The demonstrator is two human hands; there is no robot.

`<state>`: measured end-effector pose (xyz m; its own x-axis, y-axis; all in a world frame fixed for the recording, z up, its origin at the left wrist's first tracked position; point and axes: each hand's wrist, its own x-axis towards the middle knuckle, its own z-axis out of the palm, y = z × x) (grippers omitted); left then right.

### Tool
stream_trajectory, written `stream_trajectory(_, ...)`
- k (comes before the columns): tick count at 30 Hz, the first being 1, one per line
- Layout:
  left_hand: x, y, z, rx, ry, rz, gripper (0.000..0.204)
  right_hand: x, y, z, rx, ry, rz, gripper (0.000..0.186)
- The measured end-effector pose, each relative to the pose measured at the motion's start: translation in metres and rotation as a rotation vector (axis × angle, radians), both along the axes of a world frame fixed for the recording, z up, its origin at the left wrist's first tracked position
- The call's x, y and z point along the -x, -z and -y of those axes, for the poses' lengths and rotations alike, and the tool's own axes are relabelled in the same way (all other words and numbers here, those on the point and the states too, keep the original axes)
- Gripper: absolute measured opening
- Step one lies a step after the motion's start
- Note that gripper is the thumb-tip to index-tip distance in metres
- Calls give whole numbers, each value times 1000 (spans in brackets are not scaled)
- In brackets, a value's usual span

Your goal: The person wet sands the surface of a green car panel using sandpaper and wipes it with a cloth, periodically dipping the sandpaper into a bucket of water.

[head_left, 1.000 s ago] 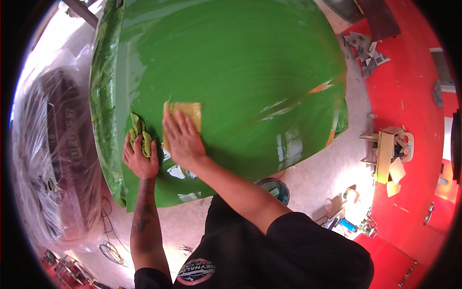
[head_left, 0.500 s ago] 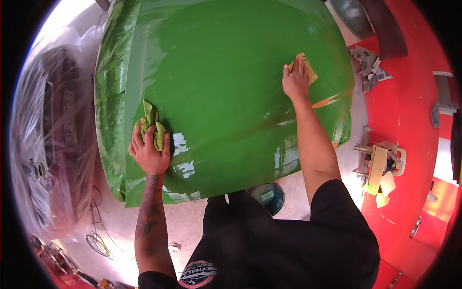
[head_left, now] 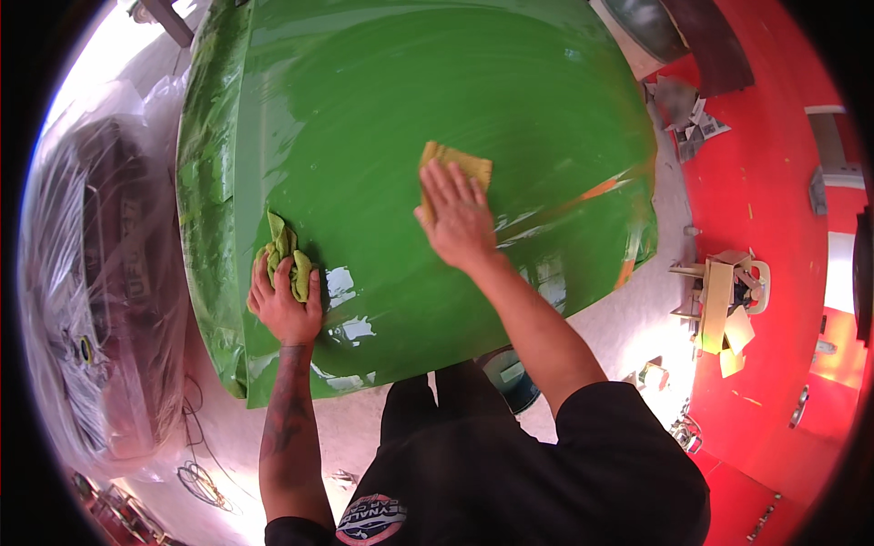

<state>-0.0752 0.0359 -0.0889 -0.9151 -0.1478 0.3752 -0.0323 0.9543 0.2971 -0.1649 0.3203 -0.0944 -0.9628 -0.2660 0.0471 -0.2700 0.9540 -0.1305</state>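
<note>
A broad, glossy green car panel [head_left: 382, 100] that looks like a bonnet fills the middle, wet in places with bright reflections. On its near left part my left hand [head_left: 287, 305] rests with its fingers curled over a crumpled lime-green cloth [head_left: 280, 237]. My right hand [head_left: 455, 223] lies near the middle of the panel. Its fingers stretch over a tan-yellow sheet [head_left: 472, 166], which looks like sandpaper, and press it against the surface. Orange patches [head_left: 599, 188] show along the panel's right side.
On the left stands a bulky object wrapped in clear plastic [head_left: 109, 300], with a coiled cable [head_left: 202, 484] on the floor nearby. A dark bucket [head_left: 508, 375] sits beside my legs. Cardboard [head_left: 716, 305] on a chair and crumpled newspaper [head_left: 689, 127] are on the right.
My right hand has slid the yellow sheet leftward and a little nearer, from the panel's right side to its middle. My left hand stays on the cloth.
</note>
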Motion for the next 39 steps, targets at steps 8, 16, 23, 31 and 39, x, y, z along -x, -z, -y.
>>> stream_trajectory(8, 6, -3, -10, 15, -23, 15, 43, 129, -9, -196, 32, 671, 75, 69)
stream_trajectory(16, 0, -4, -6, 26, 1, 24, 43, 77, 6, 110, 145, -117, 4, 65)
stream_trajectory(23, -4, -9, 1, 47, -8, 40, 46, 100, -10, 77, 43, -377, 76, 59)
stream_trajectory(31, -2, -9, -2, 36, -4, 49, 45, 191, -12, -205, -69, 350, -42, 60)
stream_trajectory(39, -2, -15, -7, 54, -24, 53, 42, 280, 5, -171, -50, 674, 145, 79)
